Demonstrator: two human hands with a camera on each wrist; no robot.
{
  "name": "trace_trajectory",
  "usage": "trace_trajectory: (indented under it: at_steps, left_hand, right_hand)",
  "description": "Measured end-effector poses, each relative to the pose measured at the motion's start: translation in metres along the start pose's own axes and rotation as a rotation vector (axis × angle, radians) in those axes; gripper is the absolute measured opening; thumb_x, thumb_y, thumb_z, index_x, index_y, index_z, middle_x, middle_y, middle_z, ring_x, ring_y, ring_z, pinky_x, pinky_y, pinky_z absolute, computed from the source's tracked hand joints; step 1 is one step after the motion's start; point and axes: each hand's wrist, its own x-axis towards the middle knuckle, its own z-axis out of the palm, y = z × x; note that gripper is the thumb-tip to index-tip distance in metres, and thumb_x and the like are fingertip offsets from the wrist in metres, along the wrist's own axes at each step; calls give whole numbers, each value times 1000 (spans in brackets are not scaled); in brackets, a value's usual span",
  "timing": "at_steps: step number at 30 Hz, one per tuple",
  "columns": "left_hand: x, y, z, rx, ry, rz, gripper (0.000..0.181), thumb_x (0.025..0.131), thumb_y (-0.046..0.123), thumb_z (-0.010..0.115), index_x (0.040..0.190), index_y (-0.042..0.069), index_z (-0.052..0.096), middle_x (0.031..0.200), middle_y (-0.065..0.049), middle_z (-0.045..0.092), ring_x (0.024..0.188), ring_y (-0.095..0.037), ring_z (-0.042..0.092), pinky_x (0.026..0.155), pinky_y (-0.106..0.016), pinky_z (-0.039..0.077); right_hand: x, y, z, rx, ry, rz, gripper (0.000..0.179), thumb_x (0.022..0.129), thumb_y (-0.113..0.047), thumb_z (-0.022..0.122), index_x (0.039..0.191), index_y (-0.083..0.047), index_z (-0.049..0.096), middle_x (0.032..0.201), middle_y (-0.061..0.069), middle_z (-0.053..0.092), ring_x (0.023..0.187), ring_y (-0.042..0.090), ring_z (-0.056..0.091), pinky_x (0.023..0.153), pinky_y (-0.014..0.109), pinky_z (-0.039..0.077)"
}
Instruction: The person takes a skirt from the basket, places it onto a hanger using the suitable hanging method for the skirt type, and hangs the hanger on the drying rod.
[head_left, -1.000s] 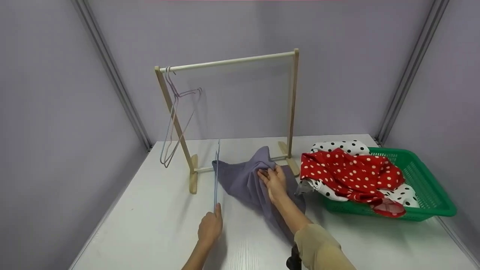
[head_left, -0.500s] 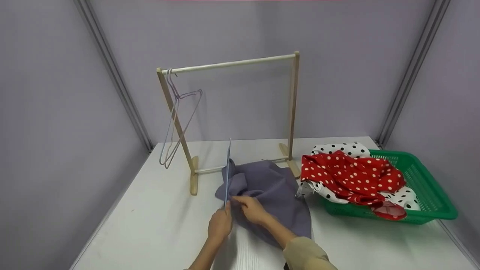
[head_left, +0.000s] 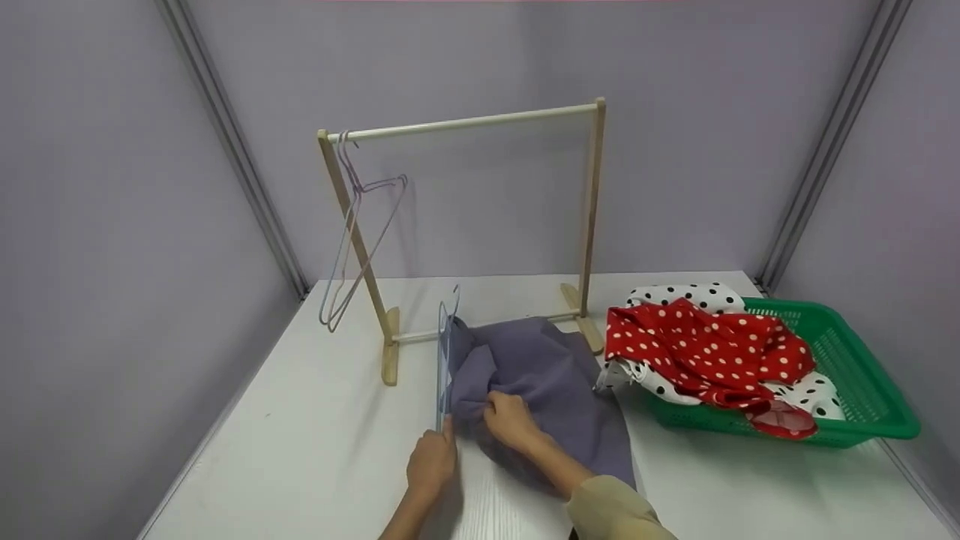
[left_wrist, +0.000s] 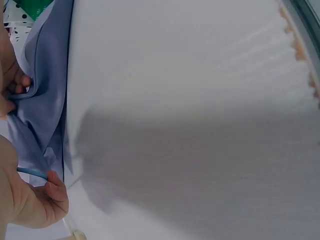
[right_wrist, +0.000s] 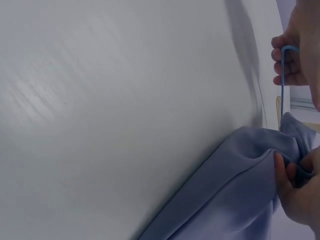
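Observation:
My left hand (head_left: 432, 463) grips the near end of a light blue wire hanger (head_left: 442, 375), which stands on edge with its hook pointing away from me. In the left wrist view a short piece of the blue wire shows between thumb and fingers. A grey-purple garment (head_left: 547, 375) lies spread to the right of the hanger, its left edge bunched against the wire. My right hand (head_left: 514, 424) pinches a fold of that cloth near its front left edge. From the right wrist, the garment's edge (right_wrist: 250, 165) runs between thumb and fingers. Whether the hanger's far part is inside the cloth is unclear.
Behind stands a wooden clothes rack (head_left: 465, 122) with several wire hangers (head_left: 349, 247) at its left end. To the right, a green basket (head_left: 862, 367) holds a red dotted garment (head_left: 697, 349) and white dotted cloth (head_left: 806, 394). Walls enclose the white table (head_left: 300, 442).
The right hand has come toward the left hand, drawing the garment's edge up to the hanger. The hanger first moved right, then turned slightly so its loop shows. The cloth now lies flatter.

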Motion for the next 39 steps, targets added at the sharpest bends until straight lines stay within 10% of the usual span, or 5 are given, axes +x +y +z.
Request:
trace_trajectory:
  at_steps: [8,17,24,30,39]
  left_hand:
    - [-3,5,4,-10,-16,-18,63,99,42,29,85,-12,59,70,-18,57,66,-34,60,61,-45,47]
    - [-4,5,9,-31,-45,1,65,100,44,25,83,-9,58,66,-13,53,59,-25,54,57,-41,45]
    - [-4,7,10,-54,-12,81,63,101,39,27,79,-8,62,71,-19,59,67,-37,61,61,-47,47]
    - [-2,4,9,-55,-1,72,61,101,38,29,72,-6,60,63,-13,55,57,-30,56,54,-45,45]
    - [-1,5,11,-5,-17,32,57,98,37,38,81,-14,56,73,-23,56,68,-40,60,61,-48,46]
  right_hand:
    - [-3,3,0,-183,1,49,11,78,-12,66,73,-5,59,71,10,63,64,28,60,55,41,46]
    - [1,1,7,268,-8,79,9,85,0,52,82,0,60,65,-3,48,58,11,46,57,28,41]
    - [-7,-13,15,-193,-313,-74,42,93,-19,50,133,-6,48,130,9,52,117,32,48,91,49,40]
    - [-5,-4,4,-466,-533,-229,51,89,-28,55,139,-19,44,143,-1,39,129,25,33,100,43,33]
    - [20,-2,-11,183,-256,-67,43,85,-8,45,124,10,50,119,21,57,113,34,51,95,43,39]
